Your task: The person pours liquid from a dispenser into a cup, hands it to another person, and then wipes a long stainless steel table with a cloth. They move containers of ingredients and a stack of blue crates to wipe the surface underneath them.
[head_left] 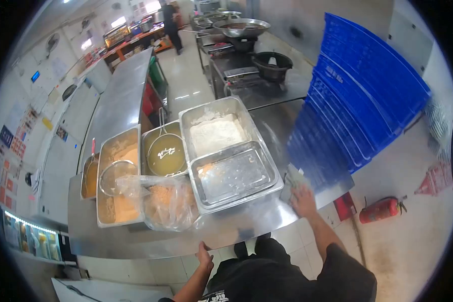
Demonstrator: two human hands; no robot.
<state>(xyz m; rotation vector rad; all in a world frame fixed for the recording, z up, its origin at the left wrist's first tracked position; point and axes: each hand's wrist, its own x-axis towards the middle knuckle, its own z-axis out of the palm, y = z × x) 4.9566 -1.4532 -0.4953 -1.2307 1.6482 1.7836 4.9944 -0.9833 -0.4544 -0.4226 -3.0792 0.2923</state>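
Note:
My right hand (303, 200) presses a pale, crumpled cloth (294, 177) onto the steel table (246, 229), just right of the metal trays; the fingers are blurred. At the table's front edge is my left hand (204, 255), one digit raised apart from the loosely curled others, with nothing seen in it. Closest to the right hand lies an empty-looking shallow tray (239, 173), set over the front of a deep pan of white powder (217, 132). A clear plastic bag (170, 204) of orange-brown crumbs sits in front of my left hand.
A pan of yellowish liquid (173, 160) holds a strainer. Left of it stands a long pan of orange-tan powder (120, 207) with a sieve (117, 177). Stacked blue crates (362, 85) lean at the right. Beyond are woks (241, 27); a fire extinguisher (381, 210) is below right.

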